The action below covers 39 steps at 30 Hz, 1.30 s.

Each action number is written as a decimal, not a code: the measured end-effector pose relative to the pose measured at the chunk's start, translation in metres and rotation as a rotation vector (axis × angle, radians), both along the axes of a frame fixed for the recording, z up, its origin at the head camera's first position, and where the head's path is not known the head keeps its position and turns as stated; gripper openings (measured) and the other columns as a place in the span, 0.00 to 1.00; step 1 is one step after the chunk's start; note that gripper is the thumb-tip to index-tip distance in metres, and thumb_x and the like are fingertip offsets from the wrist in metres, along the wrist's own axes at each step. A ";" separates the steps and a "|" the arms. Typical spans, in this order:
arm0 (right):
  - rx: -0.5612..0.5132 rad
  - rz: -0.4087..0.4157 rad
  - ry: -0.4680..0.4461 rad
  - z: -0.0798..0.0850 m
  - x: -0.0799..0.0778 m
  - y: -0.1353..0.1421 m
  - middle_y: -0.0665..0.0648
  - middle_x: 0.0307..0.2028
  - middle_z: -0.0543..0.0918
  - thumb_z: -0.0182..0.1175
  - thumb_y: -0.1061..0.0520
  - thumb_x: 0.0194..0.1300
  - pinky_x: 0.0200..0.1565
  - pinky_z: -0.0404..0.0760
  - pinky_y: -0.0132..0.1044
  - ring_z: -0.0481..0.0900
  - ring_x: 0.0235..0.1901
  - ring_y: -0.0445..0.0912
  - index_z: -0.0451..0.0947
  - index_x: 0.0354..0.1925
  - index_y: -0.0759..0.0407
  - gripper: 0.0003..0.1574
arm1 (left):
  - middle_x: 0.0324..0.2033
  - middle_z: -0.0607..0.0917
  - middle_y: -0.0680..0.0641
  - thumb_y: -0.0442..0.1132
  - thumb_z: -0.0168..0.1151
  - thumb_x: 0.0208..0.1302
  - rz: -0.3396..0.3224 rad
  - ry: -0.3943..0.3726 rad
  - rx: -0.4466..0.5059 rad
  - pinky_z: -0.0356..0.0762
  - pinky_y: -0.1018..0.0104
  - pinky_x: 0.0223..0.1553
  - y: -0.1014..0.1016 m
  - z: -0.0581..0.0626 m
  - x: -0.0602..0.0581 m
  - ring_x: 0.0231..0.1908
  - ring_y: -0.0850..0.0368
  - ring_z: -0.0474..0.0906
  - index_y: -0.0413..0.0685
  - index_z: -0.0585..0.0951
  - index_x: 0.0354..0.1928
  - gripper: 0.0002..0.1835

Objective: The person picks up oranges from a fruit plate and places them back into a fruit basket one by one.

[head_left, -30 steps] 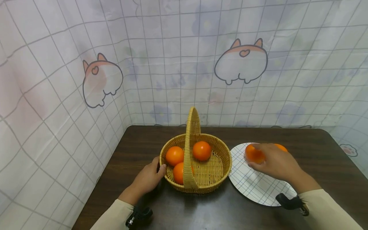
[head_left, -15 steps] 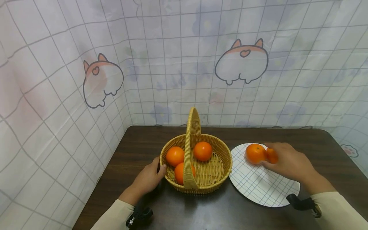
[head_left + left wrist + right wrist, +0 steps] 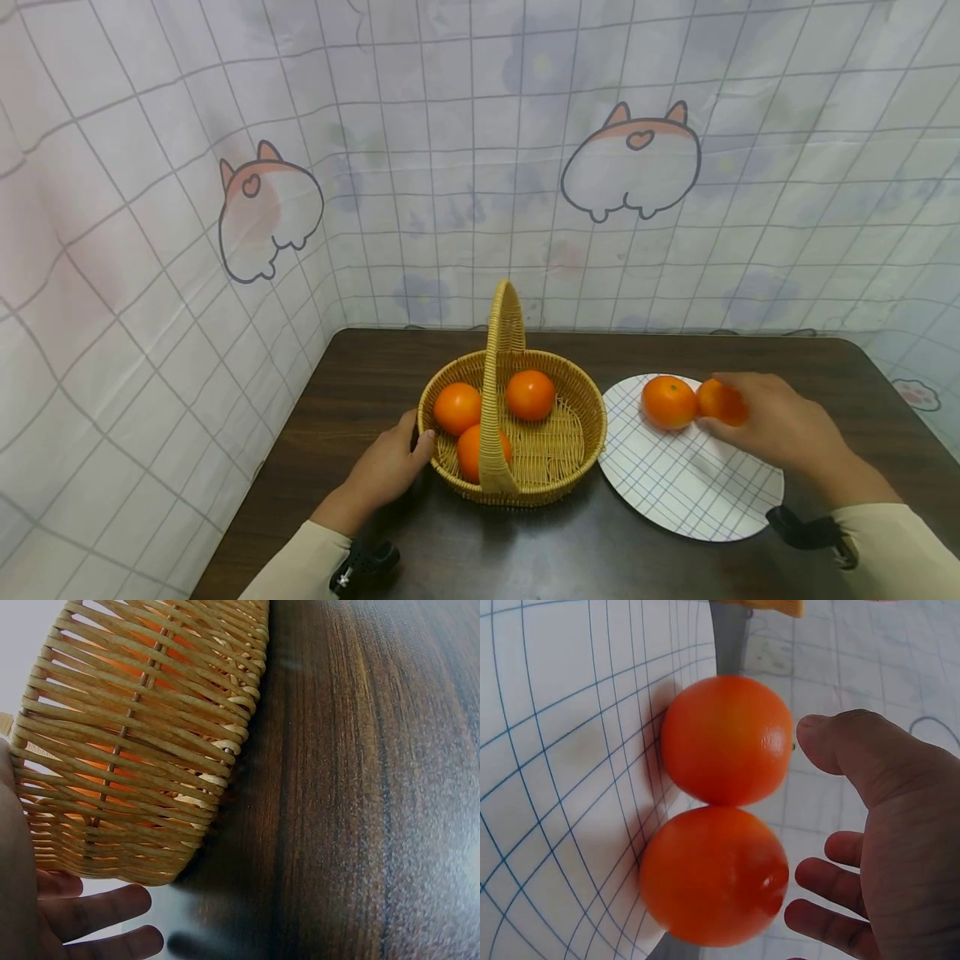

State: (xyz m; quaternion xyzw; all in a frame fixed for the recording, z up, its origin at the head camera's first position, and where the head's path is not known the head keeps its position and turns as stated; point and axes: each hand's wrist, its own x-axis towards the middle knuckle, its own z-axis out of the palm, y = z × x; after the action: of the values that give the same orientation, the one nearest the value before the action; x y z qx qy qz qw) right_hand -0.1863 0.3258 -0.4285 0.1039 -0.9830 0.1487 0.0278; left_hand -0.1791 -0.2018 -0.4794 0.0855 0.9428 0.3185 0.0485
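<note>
A yellow wicker basket [image 3: 555, 487] with a tall handle holds 3 oranges, one of them an orange [image 3: 531, 395] at the right of the handle. At its left side my left hand [image 3: 386, 462] grips the rim, thumb over the edge; in the left wrist view the other fingers [image 3: 97, 909] stretch out by the woven wall. On a white plate [image 3: 693, 492] with blue grid lines, two oranges sit side by side: a left orange [image 3: 668, 403] and a right orange [image 3: 712, 402]. My right hand [image 3: 787, 429] reaches over the right one, fingers spread, a gap showing in the right wrist view.
The dark wood table [image 3: 540, 550] has rounded back corners. Behind and to the left hangs a white grid-patterned cloth [image 3: 465, 167] with corgi drawings. Basket and plate stand close together. Black straps with a small device [image 3: 810, 533] sit on both wrists.
My right hand has drawn back to the right, away from the left orange and over the right one, uncovering more of both. The left hand and basket stay in place.
</note>
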 end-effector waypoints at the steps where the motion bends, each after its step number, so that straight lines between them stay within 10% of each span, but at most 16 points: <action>1: 0.001 -0.003 -0.003 -0.001 0.000 0.001 0.74 0.58 0.77 0.65 0.22 0.58 0.37 0.79 0.68 0.75 0.52 0.66 0.73 0.67 0.64 0.57 | 0.57 0.82 0.43 0.52 0.49 0.80 0.000 0.002 -0.002 0.76 0.45 0.54 0.000 0.000 0.000 0.52 0.51 0.81 0.41 0.63 0.75 0.31; 39: -0.010 -0.092 -0.105 -0.026 -0.020 0.031 0.80 0.55 0.76 0.68 0.23 0.55 0.37 0.77 0.71 0.78 0.47 0.71 0.63 0.69 0.74 0.68 | 0.57 0.82 0.42 0.54 0.49 0.80 0.010 0.003 -0.010 0.76 0.44 0.53 -0.001 -0.002 -0.001 0.52 0.49 0.81 0.40 0.64 0.74 0.32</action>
State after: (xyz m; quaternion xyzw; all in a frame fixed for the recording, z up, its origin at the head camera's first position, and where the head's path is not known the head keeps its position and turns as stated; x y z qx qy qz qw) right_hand -0.2060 0.3564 -0.4548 0.0503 -0.9861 0.1572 -0.0164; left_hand -0.1802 -0.2024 -0.4816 0.0813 0.9449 0.3138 0.0459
